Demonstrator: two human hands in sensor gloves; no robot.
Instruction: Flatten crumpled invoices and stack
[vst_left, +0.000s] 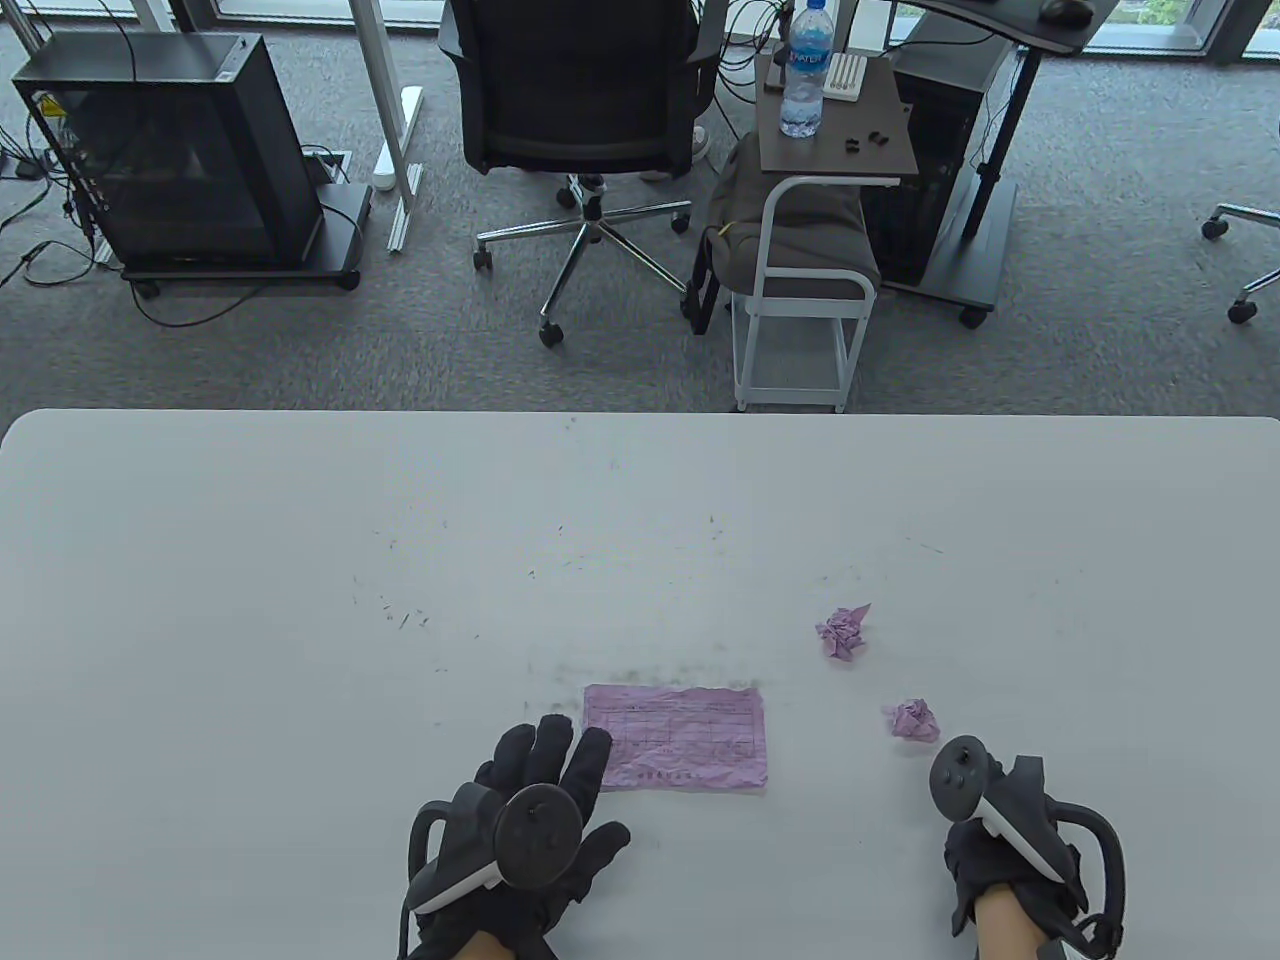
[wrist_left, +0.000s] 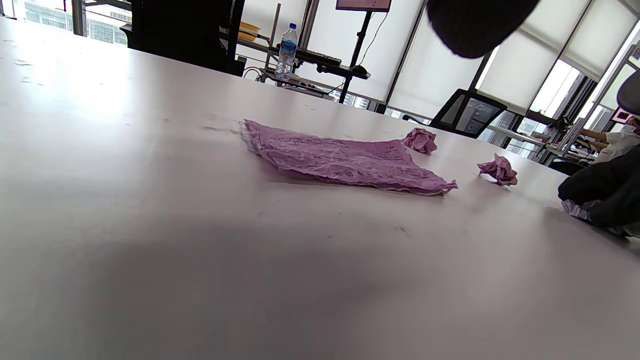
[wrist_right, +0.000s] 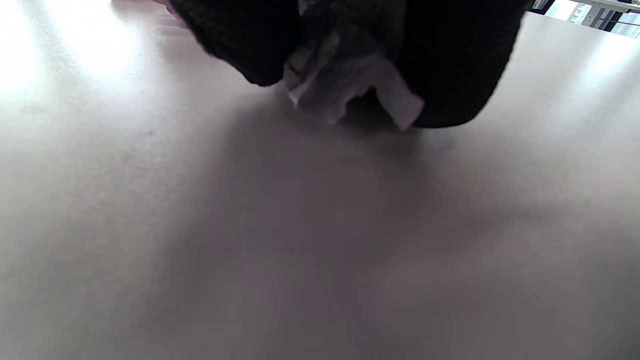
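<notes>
— Invoices are what is laid out along the near part of the table (vst_left: 250, 560). What is seen, from left to right?

— At the left, the left hand (vst_left: 530, 810) is laid flat with its fingers straight, their tips resting on the near-left corner of the flattened pink invoice (vst_left: 677, 737). Nothing is gripped by it. That sheet is spread flat though wrinkled, with its long axis running left to right across the table and its printed lines parallel to the near edge.

— And further right?

— Two crumpled pink balls are left: the far crumpled invoice (vst_left: 843, 634), beyond and to the right of the sheet, and the near crumpled invoice (vst_left: 913, 720), just right of the sheet's right edge. Neither has a clear long axis. At the far right, the right hand (vst_left: 1010, 850) is held low over the table; in the right wrist view its fingers are curled round a whitish crumpled paper (wrist_right: 345, 85).

— Which relation is the next move judged to turn on?

— The paper held in the right hand lies well to the right of the sheet, with the near ball between them. It would probably be opened out and aligned with the sheet's left-right axis before stacking. For the two balls, the right hand is plainly the nearer; the left is already placed to steady the sheet.
</notes>
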